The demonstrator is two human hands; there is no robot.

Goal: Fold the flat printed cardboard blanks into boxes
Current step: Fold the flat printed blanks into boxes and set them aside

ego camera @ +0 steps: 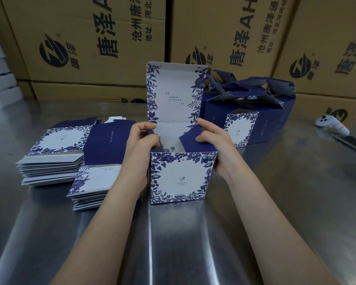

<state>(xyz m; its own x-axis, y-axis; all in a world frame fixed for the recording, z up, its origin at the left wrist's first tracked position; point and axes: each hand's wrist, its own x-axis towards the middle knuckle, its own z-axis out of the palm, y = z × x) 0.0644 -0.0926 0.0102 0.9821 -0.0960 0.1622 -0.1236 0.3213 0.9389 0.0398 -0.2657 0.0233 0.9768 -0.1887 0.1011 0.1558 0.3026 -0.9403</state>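
I see the half-formed box (181, 177) standing upright on the steel bench (275, 202), near the middle, with its flowered front toward me and its lid (173, 93) standing straight up at the back. My left hand (142, 138) curls its fingers round the dark blue left flap (151, 133). My right hand (212, 140) pinches the right flap (188, 139), which tilts inward over the open top.

Left of the box lie two stacks of flat blanks (56, 153), the nearer one just beside my left forearm. Folded boxes (240, 128) cluster behind and to the right. A white controller (331, 125) lies at the far right, and brown cartons (90, 38) stand along the back.
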